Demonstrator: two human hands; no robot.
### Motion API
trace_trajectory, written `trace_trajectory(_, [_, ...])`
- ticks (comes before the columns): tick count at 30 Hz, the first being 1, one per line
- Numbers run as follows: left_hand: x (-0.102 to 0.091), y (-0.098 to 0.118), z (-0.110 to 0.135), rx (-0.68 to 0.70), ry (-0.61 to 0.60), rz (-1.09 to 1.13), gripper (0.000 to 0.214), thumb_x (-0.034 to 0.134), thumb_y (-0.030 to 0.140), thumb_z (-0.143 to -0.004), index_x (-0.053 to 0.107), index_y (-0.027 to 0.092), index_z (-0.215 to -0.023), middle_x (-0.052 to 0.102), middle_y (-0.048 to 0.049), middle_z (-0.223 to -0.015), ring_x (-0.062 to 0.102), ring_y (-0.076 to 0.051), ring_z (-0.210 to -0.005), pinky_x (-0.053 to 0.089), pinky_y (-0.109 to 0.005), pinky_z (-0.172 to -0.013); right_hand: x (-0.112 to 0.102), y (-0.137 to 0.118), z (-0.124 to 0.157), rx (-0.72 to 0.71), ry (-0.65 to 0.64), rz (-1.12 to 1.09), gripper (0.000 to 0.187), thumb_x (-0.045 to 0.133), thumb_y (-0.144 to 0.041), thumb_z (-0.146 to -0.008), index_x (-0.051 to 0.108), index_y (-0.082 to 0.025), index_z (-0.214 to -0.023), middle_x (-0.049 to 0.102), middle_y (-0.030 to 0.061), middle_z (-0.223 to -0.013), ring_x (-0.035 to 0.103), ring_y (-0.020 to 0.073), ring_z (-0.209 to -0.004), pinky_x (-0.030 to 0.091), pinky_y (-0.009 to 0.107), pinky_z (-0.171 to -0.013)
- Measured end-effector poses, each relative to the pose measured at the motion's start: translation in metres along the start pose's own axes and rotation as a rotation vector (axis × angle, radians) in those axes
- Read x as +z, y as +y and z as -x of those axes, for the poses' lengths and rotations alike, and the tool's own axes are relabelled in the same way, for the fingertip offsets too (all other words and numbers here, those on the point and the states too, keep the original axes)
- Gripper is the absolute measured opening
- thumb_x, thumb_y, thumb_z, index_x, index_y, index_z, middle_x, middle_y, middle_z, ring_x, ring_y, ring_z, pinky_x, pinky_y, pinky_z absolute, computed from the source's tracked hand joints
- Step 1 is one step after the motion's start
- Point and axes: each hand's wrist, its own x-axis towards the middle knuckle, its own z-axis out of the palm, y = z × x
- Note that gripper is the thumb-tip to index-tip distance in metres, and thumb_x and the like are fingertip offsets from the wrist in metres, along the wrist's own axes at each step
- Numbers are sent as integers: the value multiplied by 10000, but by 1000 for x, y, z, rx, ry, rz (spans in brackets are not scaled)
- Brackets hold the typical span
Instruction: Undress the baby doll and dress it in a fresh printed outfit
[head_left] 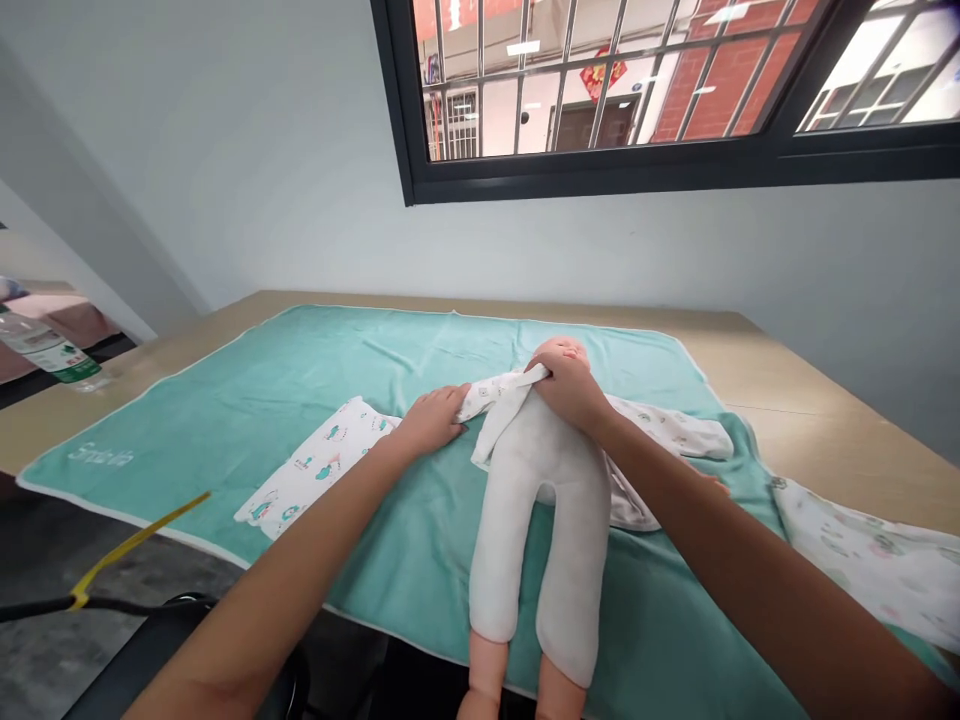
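Doll [551, 455] beneath right hand [574, 392], probably in contact.

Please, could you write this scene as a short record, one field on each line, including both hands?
Doll: on its back, feet toward the person
Shirt: patterned white, showing on both sides of the doll
Left hand: at the end of one sleeve; how firm its grip is, I cannot tell
Right hand: grip closed on the shirt's edge, over the doll's chest
Underneath: green blanket on a table
Left side: patterned cloth; bottle, partly out of view
Behind: barred window
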Motion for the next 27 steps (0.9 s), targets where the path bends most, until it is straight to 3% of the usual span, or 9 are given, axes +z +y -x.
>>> trace_trajectory(4, [-5,8,-18,-2,-82,-59,565,603,274,-844,444,258,-1386,603,-108,-1316,577,-276,-1180,440,-363,-969,-4,7,11,66,185,-272,258,476,-193,-757,709,-229,-864,717,31,-1013,595,243,-1023,428,377,-930])
trace_trajectory(7, [-21,11,-37,92,-270,58,545,588,286,-837,452,283,-1364,595,-54,-1347,571,-253,-1189,451,-337,-969,-7,11,18,144,248,-468,253,472,-218,-767,714,-224,-841,722,20,-1006,606,238,-984,436,375,-907])
trace_trajectory(11, [-35,3,-56,118,-489,156,687,688,336,-722,455,280,-1366,595,-27,-1349,556,-265,-1204,452,-347,-988,-7,12,20,121,243,-580,244,463,-240,-800,705,-218,-830,716,20,-1022,598,238,-1023,420,374,-938])
trace_trajectory(15, [-39,4,-70,101,-600,283,622,704,362,-674,545,246,-1264,634,-13,-1278,585,-247,-1150,477,-315,-950,-4,13,20,71,237,-619,261,434,-252,-841,688,-211,-795,706,28,-1041,583,232,-1054,406,369,-969])
trace_trajectory(18, [-43,11,-75,53,-602,322,595,687,409,-694,563,256,-1256,641,3,-1263,594,-237,-1131,490,-297,-920,-3,17,23,155,271,-671,291,412,-280,-868,692,-214,-823,704,31,-1047,582,235,-1050,406,380,-971])
trace_trajectory(21, [-44,13,-69,42,-525,301,615,682,430,-713,542,283,-1294,625,16,-1290,587,-227,-1145,479,-288,-934,-3,21,28,156,290,-714,285,422,-285,-872,699,-219,-859,699,28,-1067,578,232,-1073,400,381,-987])
trace_trajectory(24, [-41,6,-55,36,-475,151,628,692,352,-700,525,278,-1301,625,0,-1287,590,-236,-1140,474,-296,-931,-3,22,28,105,276,-757,279,440,-244,-847,714,-228,-900,690,24,-1098,576,224,-1093,407,376,-985])
trace_trajectory(27, [-39,-6,-42,6,-392,-94,466,592,252,-757,565,271,-1222,651,-17,-1229,612,-245,-1088,489,-305,-854,-2,22,23,70,248,-767,311,431,-181,-799,717,-232,-912,690,25,-1095,573,221,-1104,412,387,-984])
